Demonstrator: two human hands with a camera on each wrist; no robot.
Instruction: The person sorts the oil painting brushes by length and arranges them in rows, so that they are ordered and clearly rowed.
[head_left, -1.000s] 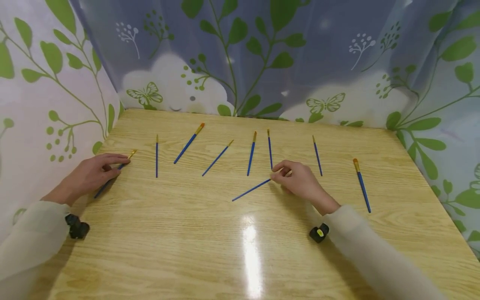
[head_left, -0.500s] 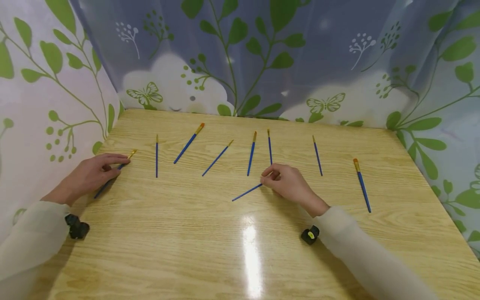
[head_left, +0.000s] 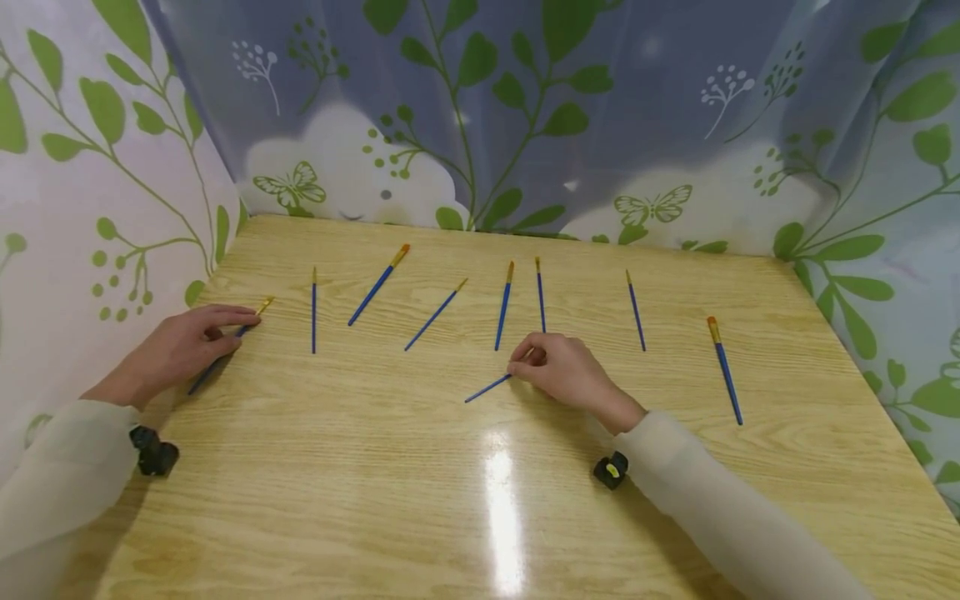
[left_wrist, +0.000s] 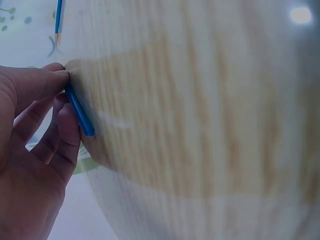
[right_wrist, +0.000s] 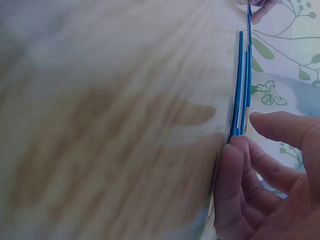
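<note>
At the table's left side my left hand pinches a blue paintbrush with a gold ferrule, lying aslant; its handle end shows below the thumb in the left wrist view. Near the middle, my right hand is over a thin blue paintbrush, fingers bent and touching or close to it. The brush's far part is hidden by the hand. In the right wrist view the thumb stands apart from the fingertips.
Several more blue brushes lie spread across the wooden table, bristles away from me, among them a wide one on the left and another wide one at far right. Patterned cloth borders the table at the back and sides.
My right hand has moved left and slightly nearer along the thin brush, covering more of its handle. That brush's near end stays in place, and my left hand has not moved.
</note>
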